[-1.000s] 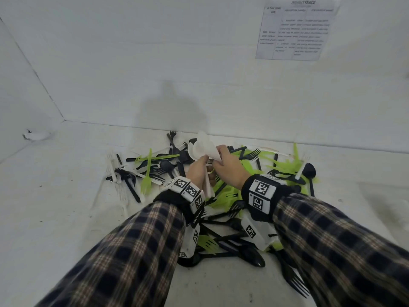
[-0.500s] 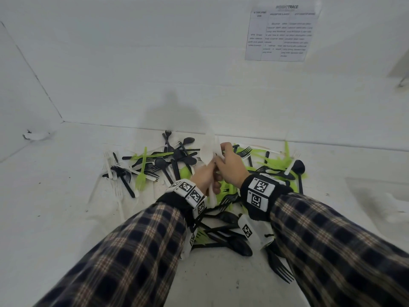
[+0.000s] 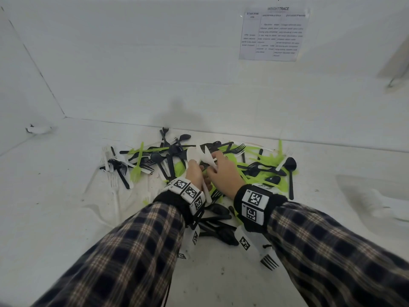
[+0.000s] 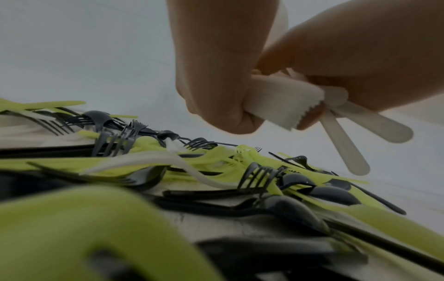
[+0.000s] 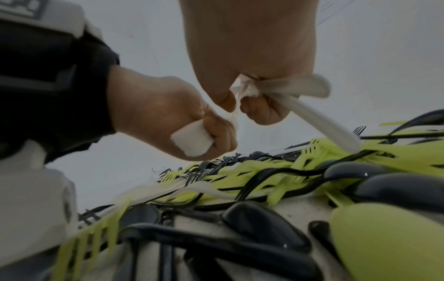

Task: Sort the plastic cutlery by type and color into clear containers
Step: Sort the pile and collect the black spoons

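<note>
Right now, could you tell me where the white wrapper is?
The white wrapper is held above the cutlery pile, mid-scene in the head view, gripped in the left hand and touching the right hand.

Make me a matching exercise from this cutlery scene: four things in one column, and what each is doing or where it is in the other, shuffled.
1. left hand
2. right hand
3. printed sheet
4. black fork

A. on the back wall
B. holds white cutlery handles
C. grips the zigzag end of a white wrapper
D. lies by the right sleeve

Pairs: 1-C, 2-B, 3-A, 4-D
</note>
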A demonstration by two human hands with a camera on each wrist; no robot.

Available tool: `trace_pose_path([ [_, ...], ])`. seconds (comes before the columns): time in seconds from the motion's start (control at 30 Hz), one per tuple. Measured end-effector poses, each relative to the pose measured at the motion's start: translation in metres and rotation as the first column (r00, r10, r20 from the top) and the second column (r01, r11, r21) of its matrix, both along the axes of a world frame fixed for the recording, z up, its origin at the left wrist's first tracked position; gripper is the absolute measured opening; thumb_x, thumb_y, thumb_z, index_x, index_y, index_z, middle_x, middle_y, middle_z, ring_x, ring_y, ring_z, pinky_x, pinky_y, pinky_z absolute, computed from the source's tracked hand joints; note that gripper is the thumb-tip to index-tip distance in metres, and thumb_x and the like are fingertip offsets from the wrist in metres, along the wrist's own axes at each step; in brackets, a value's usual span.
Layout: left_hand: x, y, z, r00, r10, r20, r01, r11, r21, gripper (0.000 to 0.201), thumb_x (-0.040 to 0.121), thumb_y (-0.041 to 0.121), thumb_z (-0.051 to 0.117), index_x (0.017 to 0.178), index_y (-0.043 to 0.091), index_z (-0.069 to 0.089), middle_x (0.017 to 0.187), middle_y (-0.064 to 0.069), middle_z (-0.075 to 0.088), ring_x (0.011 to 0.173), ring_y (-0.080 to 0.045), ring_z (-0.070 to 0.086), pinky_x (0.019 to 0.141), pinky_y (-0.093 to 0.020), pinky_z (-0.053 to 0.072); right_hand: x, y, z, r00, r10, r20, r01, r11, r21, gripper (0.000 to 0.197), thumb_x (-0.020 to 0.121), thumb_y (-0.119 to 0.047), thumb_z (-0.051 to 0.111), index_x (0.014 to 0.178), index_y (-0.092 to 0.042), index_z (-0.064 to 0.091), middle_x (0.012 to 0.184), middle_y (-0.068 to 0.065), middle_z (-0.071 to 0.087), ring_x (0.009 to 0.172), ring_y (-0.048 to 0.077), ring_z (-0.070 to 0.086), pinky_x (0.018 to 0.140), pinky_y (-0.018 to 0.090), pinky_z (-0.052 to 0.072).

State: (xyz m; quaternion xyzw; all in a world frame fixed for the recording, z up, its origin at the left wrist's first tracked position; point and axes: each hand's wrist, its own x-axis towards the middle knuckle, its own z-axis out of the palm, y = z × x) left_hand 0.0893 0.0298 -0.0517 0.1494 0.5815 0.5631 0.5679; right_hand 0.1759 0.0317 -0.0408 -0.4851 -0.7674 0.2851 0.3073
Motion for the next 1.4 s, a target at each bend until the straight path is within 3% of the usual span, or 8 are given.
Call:
trace_pose_path([
  [0.2, 0.006, 0.001, 0.001, 0.999, -0.034, 0.027, 0.032, 0.996, 0.084, 0.039, 0.101, 0.032, 0.029, 0.090, 0.010, 0.059, 0.090, -0.010, 0.063, 0.092, -0.026, 0.058, 0.092, -0.036, 0.045, -0.002, -0.005, -0.007, 0.999, 0.006, 0.052, -0.009, 0.998, 0.065, 0.025, 0.094, -0.015, 0.044, 0.111, 0.000, 0.056, 0.104, 0.018, 0.059, 0.096, 0.029, 0.051, 0.068, 0.022, 0.026],
  [0.43, -0.003, 0.002, -0.002, 0.997, -0.051, 0.055, 0.047, 0.996, 0.081, 0.048, 0.103, 0.036, 0.028, 0.132, 0.004, 0.049, 0.131, -0.016, 0.055, 0.124, -0.029, 0.050, 0.105, -0.038, 0.039, -0.015, -0.001, -0.002, 0.995, -0.042, 0.091, 0.041, 0.999, 0.015, 0.026, 0.094, -0.018, 0.045, 0.099, 0.001, 0.063, 0.097, 0.019, 0.065, 0.090, 0.028, 0.058, 0.081, 0.033, 0.042],
  [0.8, -0.029, 0.013, -0.006, 0.995, -0.103, 0.008, 0.102, 0.990, 0.098, 0.036, 0.101, 0.023, 0.034, 0.121, 0.001, 0.056, 0.119, -0.015, 0.060, 0.112, -0.026, 0.055, 0.101, -0.039, 0.042, -0.036, 0.008, 0.009, 0.991, -0.064, 0.120, 0.083, 0.983, -0.163, 0.021, 0.095, -0.018, 0.045, 0.094, -0.004, 0.061, 0.098, 0.016, 0.063, 0.103, 0.032, 0.058, 0.078, 0.029, 0.040],
  [0.9, -0.036, 0.012, -0.005, 0.981, -0.176, -0.080, 0.182, 0.981, 0.072, 0.023, 0.094, 0.019, 0.045, 0.103, 0.006, 0.062, 0.110, -0.020, 0.062, 0.099, -0.029, 0.059, 0.085, -0.041, 0.048, -0.043, 0.007, 0.013, 0.996, -0.067, 0.060, 0.078, 0.976, -0.204, 0.020, 0.090, -0.013, 0.047, 0.101, -0.002, 0.059, 0.102, 0.017, 0.064, 0.098, 0.033, 0.059, 0.080, 0.037, 0.048],
  [1.03, -0.049, 0.015, -0.005, 0.981, -0.137, -0.138, 0.143, 0.989, 0.032, 0.016, 0.092, 0.013, 0.046, 0.092, 0.007, 0.061, 0.087, -0.016, 0.063, 0.075, -0.024, 0.060, 0.063, -0.032, 0.051, -0.048, 0.006, 0.018, 0.994, -0.108, 0.009, 0.105, 0.941, -0.321, 0.016, 0.084, -0.018, 0.048, 0.096, -0.011, 0.055, 0.095, 0.011, 0.060, 0.082, 0.023, 0.051, 0.055, 0.025, 0.038],
  [1.1, -0.053, 0.017, -0.006, 0.984, -0.140, -0.106, 0.145, 0.989, 0.034, 0.016, 0.094, 0.012, 0.044, 0.099, 0.005, 0.058, 0.080, -0.012, 0.060, 0.065, -0.019, 0.057, 0.051, -0.027, 0.046, -0.051, 0.008, 0.019, 0.976, -0.204, -0.079, 0.157, 0.905, -0.396, 0.029, 0.085, -0.018, 0.046, 0.111, -0.007, 0.053, 0.104, 0.010, 0.059, 0.091, 0.024, 0.054, 0.067, 0.030, 0.043],
  [1.2, -0.053, 0.017, -0.006, 0.980, -0.186, -0.067, 0.188, 0.982, 0.031, 0.022, 0.097, 0.014, 0.042, 0.109, 0.005, 0.057, 0.096, -0.015, 0.060, 0.073, -0.021, 0.058, 0.058, -0.031, 0.048, -0.054, 0.009, 0.025, 0.984, -0.171, -0.052, 0.142, 0.926, -0.349, 0.028, 0.088, -0.006, 0.039, 0.112, 0.001, 0.053, 0.101, 0.011, 0.057, 0.094, 0.024, 0.052, 0.082, 0.034, 0.043],
  [1.4, -0.052, 0.013, -0.003, 0.967, -0.255, -0.016, 0.255, 0.967, 0.005, 0.021, 0.097, 0.020, 0.040, 0.098, 0.010, 0.058, 0.107, -0.019, 0.055, 0.097, -0.030, 0.055, 0.073, -0.036, 0.045, -0.066, 0.011, 0.023, 0.990, -0.108, 0.087, 0.124, 0.968, -0.217, 0.022, 0.081, 0.005, 0.043, 0.089, 0.009, 0.063, 0.085, 0.021, 0.061, 0.080, 0.023, 0.047, 0.072, 0.035, 0.041],
])
